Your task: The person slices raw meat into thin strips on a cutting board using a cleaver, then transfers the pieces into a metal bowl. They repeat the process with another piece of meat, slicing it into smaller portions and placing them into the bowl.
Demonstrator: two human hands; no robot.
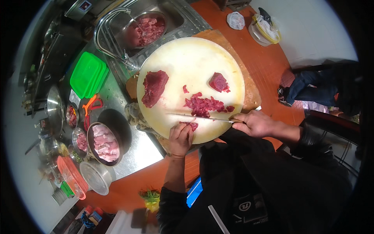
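Note:
A large round white chopping board (175, 54) lies before me. My right hand (255, 123) is closed round the handle of a knife (202, 117), whose blade stretches left across the board. My left hand (181, 137) presses with bent fingers on a small piece of red meat (191, 125) at the board's near edge, just below the blade. Beyond the blade lies a pile of cut meat (202, 104), with a small scrap (185, 89) apart from it. A big slab of red meat (155, 88) rests at the left, and a smaller chunk (218, 82) at the right.
A bowl of meat (150, 31) sits in the sink (175, 17) behind the board, beside a curved tap (102, 39). Left are green baskets (87, 76), orange-handled scissors (91, 103), a pot of pale meat (104, 142) and a lidded container (95, 177). Another person's legs (311, 85) show at right.

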